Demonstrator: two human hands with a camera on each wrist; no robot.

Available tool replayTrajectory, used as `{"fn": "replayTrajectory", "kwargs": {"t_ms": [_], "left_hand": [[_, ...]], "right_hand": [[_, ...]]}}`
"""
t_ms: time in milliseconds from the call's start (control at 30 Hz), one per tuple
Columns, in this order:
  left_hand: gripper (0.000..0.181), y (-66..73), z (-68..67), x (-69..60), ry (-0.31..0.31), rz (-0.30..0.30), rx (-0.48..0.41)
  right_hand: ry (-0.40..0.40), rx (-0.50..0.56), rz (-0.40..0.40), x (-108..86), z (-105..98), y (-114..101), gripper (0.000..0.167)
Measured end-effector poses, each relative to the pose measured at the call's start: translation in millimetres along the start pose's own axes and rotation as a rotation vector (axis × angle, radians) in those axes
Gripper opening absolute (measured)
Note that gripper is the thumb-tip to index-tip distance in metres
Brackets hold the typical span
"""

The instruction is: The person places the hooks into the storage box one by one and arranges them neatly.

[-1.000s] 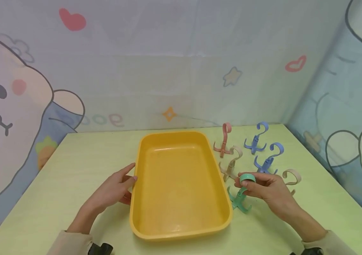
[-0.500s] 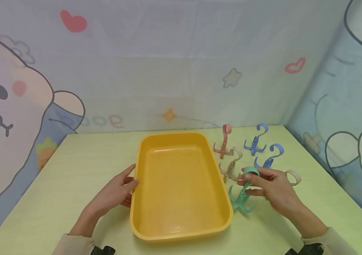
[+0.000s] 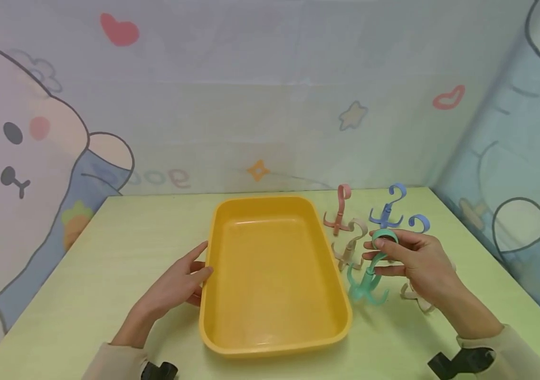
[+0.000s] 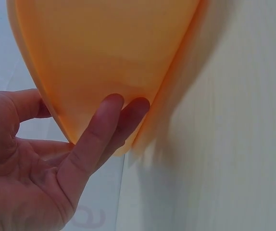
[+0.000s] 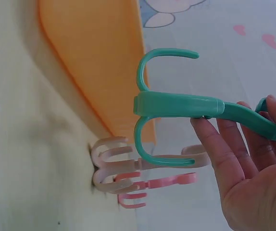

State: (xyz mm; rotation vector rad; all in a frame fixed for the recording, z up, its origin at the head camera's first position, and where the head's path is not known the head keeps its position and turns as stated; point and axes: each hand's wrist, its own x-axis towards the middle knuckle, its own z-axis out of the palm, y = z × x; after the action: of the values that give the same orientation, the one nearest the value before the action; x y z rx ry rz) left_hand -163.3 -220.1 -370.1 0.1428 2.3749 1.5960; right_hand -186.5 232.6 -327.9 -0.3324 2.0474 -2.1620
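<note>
In the head view, my right hand (image 3: 424,261) pinches the curled top of a green plastic claw-shaped hook hanger (image 3: 365,287). The hanger stays upright, its prongs at the bottom, just right of the yellow tray (image 3: 274,349). In the right wrist view, the green hanger (image 5: 176,105) is seen from the side, one fingertip touching its stem. My left hand (image 3: 170,287) is at the tray's left side, thumb over the rim. In the left wrist view, the fingers (image 4: 92,139) lie fairly straight along the tray's outer wall.
Beyond the green hanger stand a beige hanger (image 3: 348,253), a pink hanger (image 3: 339,214) and a blue hanger (image 3: 386,214). Another blue hanger (image 3: 420,222) and a second beige one (image 3: 414,298) are partly hidden by my right hand. A printed cloth backdrop rises behind the table.
My right hand has lifted the green hanger upward and slightly away from me, off the table. The left hand remains at the tray, its thumb a little further over the rim.
</note>
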Motion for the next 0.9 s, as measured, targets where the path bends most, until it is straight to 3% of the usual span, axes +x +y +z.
{"fn": "replayTrajectory", "kwargs": {"t_ms": [333, 600, 900], "left_hand": [[0.078, 2.6, 2.6, -2.1, -0.003, -0.005, -0.027], [0.078, 2.2, 5.9, -3.4, 0.007, -0.009, -0.042], [0.078, 2.0, 7.4, -4.5, 0.009, -0.004, -0.052]], "right_hand": [[-0.021, 0.001, -0.045, 12.4, 13.0, -21.4, 0.016], [-0.026, -0.013, -0.021, 28.7, 39.3, -34.7, 0.012], [-0.068, -0.038, -0.051, 55.8, 70.6, -36.9, 0.012]]}}
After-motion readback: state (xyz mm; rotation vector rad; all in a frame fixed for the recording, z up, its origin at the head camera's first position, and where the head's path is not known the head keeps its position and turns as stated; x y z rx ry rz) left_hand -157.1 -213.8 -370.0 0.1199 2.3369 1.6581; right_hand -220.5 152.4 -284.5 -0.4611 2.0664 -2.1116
